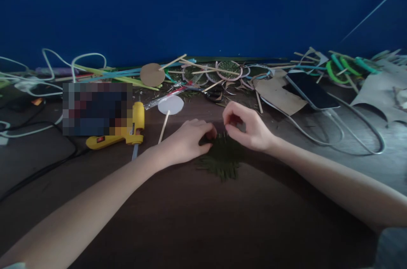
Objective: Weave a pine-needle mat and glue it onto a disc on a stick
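Observation:
A dark green piece with a fringed edge, like a round of short needles or cut strips, lies flat on the brown table between my two hands. My left hand is closed at its left edge, thumb and fingers curled onto the green strips. Just above the piece's upper right side, my right hand is pinched, thumb against forefinger. Whatever sits in that pinch is too small to make out. Left of my left hand lies a white paper disc with a thin wooden stick by it.
A yellow glue gun lies at left beside a blurred-out block. Along the blue wall run sticks, rings and a brown cardboard disc. At right are a phone with its cable, cut cardboard and green rings.

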`<state>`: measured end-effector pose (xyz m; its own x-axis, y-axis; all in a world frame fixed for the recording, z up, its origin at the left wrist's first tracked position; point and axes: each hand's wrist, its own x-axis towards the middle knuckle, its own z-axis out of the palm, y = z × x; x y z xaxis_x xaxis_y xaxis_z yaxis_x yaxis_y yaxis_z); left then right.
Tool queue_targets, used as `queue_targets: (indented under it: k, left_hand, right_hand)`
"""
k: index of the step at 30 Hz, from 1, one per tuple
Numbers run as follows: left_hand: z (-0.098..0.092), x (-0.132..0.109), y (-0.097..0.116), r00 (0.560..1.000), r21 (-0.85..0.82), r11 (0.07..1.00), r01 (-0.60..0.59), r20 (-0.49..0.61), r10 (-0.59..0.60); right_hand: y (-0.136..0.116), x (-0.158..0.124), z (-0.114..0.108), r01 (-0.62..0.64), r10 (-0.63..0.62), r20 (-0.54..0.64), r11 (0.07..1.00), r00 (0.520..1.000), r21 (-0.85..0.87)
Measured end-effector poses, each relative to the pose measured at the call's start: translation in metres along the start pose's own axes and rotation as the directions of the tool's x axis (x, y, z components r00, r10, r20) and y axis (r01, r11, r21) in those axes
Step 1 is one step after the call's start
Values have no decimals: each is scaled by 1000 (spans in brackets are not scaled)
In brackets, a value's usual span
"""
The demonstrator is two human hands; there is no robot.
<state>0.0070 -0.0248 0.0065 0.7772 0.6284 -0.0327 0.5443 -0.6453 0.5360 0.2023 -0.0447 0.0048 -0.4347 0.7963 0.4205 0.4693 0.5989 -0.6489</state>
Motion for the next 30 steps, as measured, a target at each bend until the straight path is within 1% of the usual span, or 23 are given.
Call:
queue_targets:
  k: [2,4,7,10,12,14,19,24,30]
  left_hand:
    - [0,0,1,1000,-4,1000,13,14,-13]
    - [-1,0,2,1000,-3,1000,23,11,-23]
    - [0,-1,2,999,-20,999,30,-15,-31]
    - [0,-2,2,999,-32,999,41,-27,-42]
    - [0,-2,2,998,-27,998,50,-32,-51]
    - [0,-1,3,997,-25,998,56,-44,-57]
    - [0,-1,6,996,-34,999,34,-79,-37]
    - [2,-1,7,999,-125,992,22,-44,-27]
    - [1,-1,8,998,-112,992,59,-29,-62]
  right_hand:
    - [0,1,-3,-147,147,-22,989,989,-14]
    - [-1,4,-5,-244,250,35,963,968,-117]
    - [-1,8,-7,-302,366,179,903,913,-304]
    - [-3,11,-9,-315,448,292,858,845,-407]
    - [-3,12,-10,-307,466,336,849,818,-430]
    - [-3,12,-10,-296,463,357,851,811,-433]
    - [0,11,-9,-299,461,367,858,808,-417]
    - [1,10,-9,-287,443,361,866,821,-409]
    - [2,11,-11,-298,436,362,877,824,-378]
